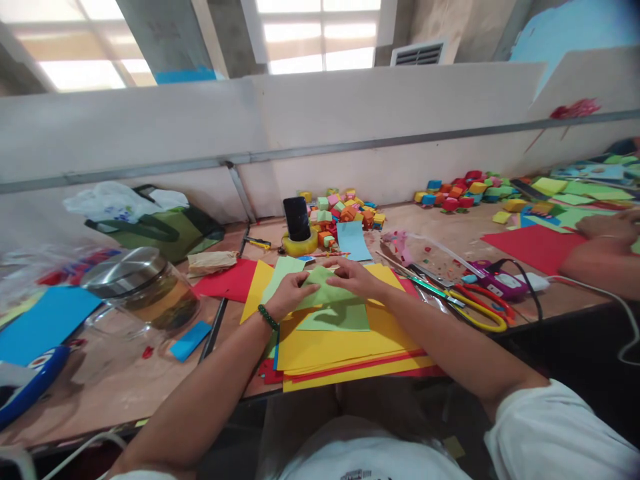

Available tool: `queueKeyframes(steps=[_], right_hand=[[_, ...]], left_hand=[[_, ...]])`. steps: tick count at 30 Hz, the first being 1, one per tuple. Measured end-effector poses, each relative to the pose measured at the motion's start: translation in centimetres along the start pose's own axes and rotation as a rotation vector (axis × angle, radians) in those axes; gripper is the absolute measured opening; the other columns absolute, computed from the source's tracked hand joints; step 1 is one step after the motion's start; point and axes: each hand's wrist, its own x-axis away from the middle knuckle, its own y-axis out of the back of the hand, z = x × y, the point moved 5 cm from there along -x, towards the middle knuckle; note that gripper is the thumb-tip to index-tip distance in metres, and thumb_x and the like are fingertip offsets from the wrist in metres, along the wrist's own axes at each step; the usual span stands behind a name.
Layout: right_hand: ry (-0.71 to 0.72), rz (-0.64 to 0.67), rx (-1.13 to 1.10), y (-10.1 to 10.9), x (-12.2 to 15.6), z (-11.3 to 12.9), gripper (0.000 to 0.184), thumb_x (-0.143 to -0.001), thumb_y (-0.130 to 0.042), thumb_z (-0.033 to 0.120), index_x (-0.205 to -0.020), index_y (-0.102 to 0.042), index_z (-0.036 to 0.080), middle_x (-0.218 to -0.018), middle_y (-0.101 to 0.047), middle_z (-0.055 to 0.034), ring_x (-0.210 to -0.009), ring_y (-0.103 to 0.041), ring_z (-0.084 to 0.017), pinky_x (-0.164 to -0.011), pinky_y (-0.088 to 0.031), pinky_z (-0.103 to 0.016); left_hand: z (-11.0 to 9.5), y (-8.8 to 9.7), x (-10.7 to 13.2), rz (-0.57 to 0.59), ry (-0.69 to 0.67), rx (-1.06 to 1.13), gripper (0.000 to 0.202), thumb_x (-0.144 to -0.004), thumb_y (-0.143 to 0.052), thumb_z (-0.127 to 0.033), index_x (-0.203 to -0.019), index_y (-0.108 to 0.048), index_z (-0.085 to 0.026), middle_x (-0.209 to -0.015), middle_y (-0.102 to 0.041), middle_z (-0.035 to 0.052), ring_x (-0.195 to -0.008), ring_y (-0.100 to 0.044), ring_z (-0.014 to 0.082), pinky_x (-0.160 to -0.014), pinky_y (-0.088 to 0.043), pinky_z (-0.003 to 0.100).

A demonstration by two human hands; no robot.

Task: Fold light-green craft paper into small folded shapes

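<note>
While both hands work at near edge of table [125,387], head view: left hand [289,293] and right hand [356,277] pinch raised flap of green sheet [333,312], which lies on yellow paper stack [345,348]. Step, by look: fold in hand. Clean crease calls for matched edges and firm pressure. Grip contact is partly hidden under flap; co-worker's hand [607,225] is cut off at right.

Your left hand [290,293] and right hand [356,277] meet fingertip to fingertip, fingers pinched, both forearms stretched forward.
</note>
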Motion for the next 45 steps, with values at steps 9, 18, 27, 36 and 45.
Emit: queueKeyframes(steps=[9, 18, 27, 36, 45], right_hand=[[-0.207, -0.072, -0.344, 3.9, -0.6, -1.3, 0.046, -0.062, -0.077, 0.055, -0.082, -0.069, 0.014, -0.067, -0.069, -0.0032, -0.051, -0.058, -0.008, -0.054, -0.048, -0.022], [-0.177, -0.121, -0.372, 3.7, -0.5, -1.5, 0.040, -0.056, -0.083, 0.047, -0.076, -0.068, 0.015, -0.069, -0.070, -0.0015, -0.056, -0.059, -0.008, -0.059, -0.048, -0.023], [-0.137, -0.163, -0.347, 3.7, -0.6, -1.0, 0.030, -0.057, -0.081, 0.034, -0.078, -0.069, 0.016, -0.065, -0.065, 0.0022, -0.057, -0.055, -0.008, -0.061, -0.045, -0.025], [-0.137, -0.167, -0.272, 3.5, -0.6, -1.3, 0.019, -0.060, -0.068, 0.021, -0.077, -0.070, 0.015, -0.065, -0.063, 0.0015, -0.058, -0.050, -0.008, -0.060, -0.041, -0.024], [-0.134, -0.148, -0.213, 3.5, -0.5, -1.0, 0.017, -0.058, -0.069, 0.023, -0.072, -0.068, 0.014, -0.062, -0.063, 0.0019, -0.056, -0.051, -0.008, -0.059, -0.040, -0.024]], left_hand=[[0.3, 2.5, -0.3, -0.160, -0.005, 0.174, 0.049, -0.062, -0.071, -0.050, -0.093, -0.060, -0.014, -0.087, -0.068, 0.0044, -0.080, -0.061, 0.0203, -0.075, -0.049, 0.032], [-0.6, 0.0, 0.9, 0.219, 0.113, 0.425, 0.075, -0.066, -0.064, -0.070, -0.115, -0.060, -0.013, -0.111, -0.067, 0.0170, -0.079, -0.065, 0.0221, -0.069, -0.051, 0.032], [0.9, 0.3, 1.0, 0.250, 0.150, 0.329, 0.096, -0.074, -0.029, -0.085, -0.135, -0.051, -0.015, -0.107, -0.069, 0.0184, -0.062, -0.058, 0.0152, -0.051, -0.043, 0.024], [-1.7, 0.4, 1.1, 0.320, -0.117, -0.030, 0.078, -0.078, -0.042, -0.075, -0.129, -0.059, -0.018, -0.119, -0.065, 0.0132, -0.099, -0.060, 0.0282, -0.078, -0.047, 0.034], [-1.8, -0.1, 1.1, 0.269, -0.187, -0.255, 0.072, -0.070, -0.068, -0.051, -0.134, -0.051, -0.021, -0.131, -0.058, 0.0102, -0.109, -0.055, 0.0280, -0.096, -0.042, 0.039]])
